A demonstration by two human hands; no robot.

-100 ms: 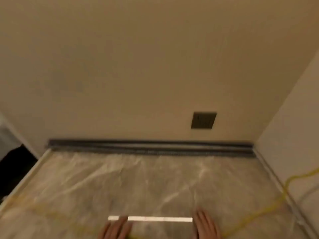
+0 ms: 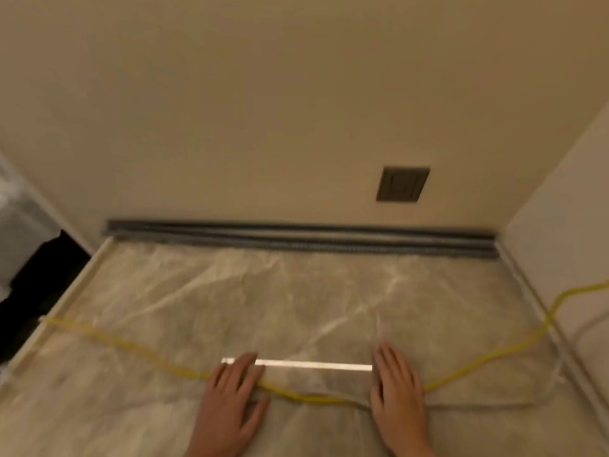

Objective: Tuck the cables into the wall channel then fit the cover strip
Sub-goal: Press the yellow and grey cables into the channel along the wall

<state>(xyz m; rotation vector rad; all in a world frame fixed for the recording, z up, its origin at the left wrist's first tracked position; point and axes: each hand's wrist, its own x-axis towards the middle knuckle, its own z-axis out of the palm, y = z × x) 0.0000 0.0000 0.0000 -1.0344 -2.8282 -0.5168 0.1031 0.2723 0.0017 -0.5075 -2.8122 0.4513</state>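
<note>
Left hand [image 2: 232,394] flat, fingers spread, hiding cover strip [image 2: 313,364] end; right hand [image 2: 397,387] likewise flat.

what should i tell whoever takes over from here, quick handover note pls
Left hand: flat, open, on the left end of the pale strip on the floor.
Right hand: flat, open, at the strip's right end.
Yellow cable: loose across the floor, passing under both hands.
Dark channel: along the wall base; whether anything is in it cannot be told.
Done: nothing visible. Left: tuck the cable, fit the cover.
</note>
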